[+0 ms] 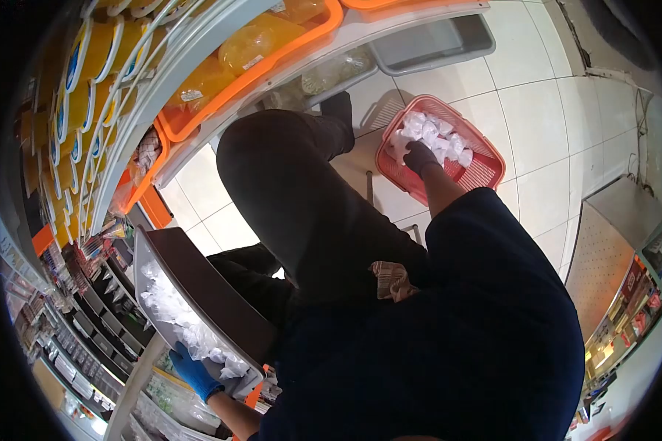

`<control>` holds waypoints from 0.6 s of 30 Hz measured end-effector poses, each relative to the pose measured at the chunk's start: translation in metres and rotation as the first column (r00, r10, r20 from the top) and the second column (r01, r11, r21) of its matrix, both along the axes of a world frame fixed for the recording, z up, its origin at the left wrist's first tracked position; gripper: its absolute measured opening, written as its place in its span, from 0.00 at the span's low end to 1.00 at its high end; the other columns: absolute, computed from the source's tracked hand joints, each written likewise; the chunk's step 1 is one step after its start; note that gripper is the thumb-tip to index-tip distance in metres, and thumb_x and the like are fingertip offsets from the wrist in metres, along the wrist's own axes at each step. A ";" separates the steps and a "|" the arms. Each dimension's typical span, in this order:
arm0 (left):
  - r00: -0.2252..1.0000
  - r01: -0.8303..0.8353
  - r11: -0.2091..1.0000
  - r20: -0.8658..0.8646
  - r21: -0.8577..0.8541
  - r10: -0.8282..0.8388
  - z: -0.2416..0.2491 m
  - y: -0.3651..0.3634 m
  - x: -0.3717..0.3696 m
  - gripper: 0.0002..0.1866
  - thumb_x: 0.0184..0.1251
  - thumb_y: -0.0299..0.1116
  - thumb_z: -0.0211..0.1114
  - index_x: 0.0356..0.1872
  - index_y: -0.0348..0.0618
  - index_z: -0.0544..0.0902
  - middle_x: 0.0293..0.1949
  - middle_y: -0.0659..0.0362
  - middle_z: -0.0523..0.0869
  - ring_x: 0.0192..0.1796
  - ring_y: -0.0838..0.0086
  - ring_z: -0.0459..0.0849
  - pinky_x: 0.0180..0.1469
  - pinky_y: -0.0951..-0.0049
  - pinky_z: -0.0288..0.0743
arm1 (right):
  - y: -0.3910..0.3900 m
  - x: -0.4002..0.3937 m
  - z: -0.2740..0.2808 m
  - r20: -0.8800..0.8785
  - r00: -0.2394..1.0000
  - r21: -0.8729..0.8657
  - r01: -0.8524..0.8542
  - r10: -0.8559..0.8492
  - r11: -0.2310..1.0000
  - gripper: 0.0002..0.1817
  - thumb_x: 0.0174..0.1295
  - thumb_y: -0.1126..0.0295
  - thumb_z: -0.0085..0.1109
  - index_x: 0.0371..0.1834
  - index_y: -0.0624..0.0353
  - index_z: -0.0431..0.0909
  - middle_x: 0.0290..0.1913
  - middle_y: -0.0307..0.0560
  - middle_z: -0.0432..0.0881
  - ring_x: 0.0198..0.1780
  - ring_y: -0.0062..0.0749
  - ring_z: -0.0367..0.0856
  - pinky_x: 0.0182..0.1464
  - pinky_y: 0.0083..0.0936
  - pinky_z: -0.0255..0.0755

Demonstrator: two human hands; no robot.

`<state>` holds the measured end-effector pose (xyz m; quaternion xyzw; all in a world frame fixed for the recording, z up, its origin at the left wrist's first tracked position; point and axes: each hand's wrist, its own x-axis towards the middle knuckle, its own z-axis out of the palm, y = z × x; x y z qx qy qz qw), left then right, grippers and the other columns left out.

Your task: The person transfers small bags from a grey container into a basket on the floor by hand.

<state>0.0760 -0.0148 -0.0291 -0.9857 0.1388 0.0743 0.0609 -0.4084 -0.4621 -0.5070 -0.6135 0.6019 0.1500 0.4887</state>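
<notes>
And there was the right hand [421,156], down among white bundles [460,151] in the red basket [484,145], its grip unclear! The left hand [196,373] touched the bundle-filled grey bin's [215,288] edge, closure impossible to tell.

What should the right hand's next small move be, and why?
Probably grasp one of the white bags: the right hand is among them in the red basket, while the left hand is at the tilted grey bin, which holds similar bundles.
</notes>
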 end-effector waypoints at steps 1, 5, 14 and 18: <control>1.000 -0.018 1.000 -0.011 0.007 0.018 0.003 -0.009 -0.007 0.35 0.85 0.48 0.52 0.71 0.18 0.69 0.71 0.32 0.74 0.72 0.45 0.75 0.74 0.59 0.65 | 0.008 -0.006 -0.029 0.002 1.000 0.002 0.004 -0.004 1.000 0.27 0.56 0.64 0.69 0.61 0.58 0.82 0.62 0.60 0.83 0.67 0.53 0.80 0.70 0.40 0.73; 0.996 -0.081 0.994 -0.052 -0.067 0.078 0.004 -0.010 -0.007 0.33 0.85 0.45 0.53 0.71 0.18 0.69 0.71 0.32 0.75 0.72 0.45 0.74 0.74 0.59 0.66 | 0.020 -0.009 -0.122 0.033 0.977 -0.285 0.210 -0.209 0.935 0.39 0.48 0.65 0.76 0.68 0.63 0.75 0.65 0.61 0.80 0.68 0.56 0.79 0.70 0.39 0.74; 1.000 0.021 0.997 0.009 -0.069 -0.020 0.003 0.009 0.004 0.30 0.84 0.41 0.53 0.70 0.18 0.69 0.70 0.31 0.75 0.73 0.44 0.74 0.74 0.56 0.66 | 0.005 0.012 -0.129 -0.011 0.887 0.087 0.460 -0.461 0.884 0.56 0.44 0.62 0.83 0.77 0.63 0.60 0.69 0.61 0.77 0.72 0.53 0.77 0.68 0.41 0.76; 0.998 0.046 0.997 0.042 0.060 -0.049 0.005 -0.022 -0.015 0.28 0.84 0.41 0.53 0.65 0.18 0.73 0.65 0.29 0.78 0.68 0.43 0.79 0.69 0.54 0.70 | 0.011 0.013 -0.156 -0.007 0.873 0.119 0.485 -0.487 0.867 0.51 0.46 0.54 0.81 0.74 0.62 0.67 0.67 0.62 0.79 0.70 0.55 0.78 0.69 0.40 0.75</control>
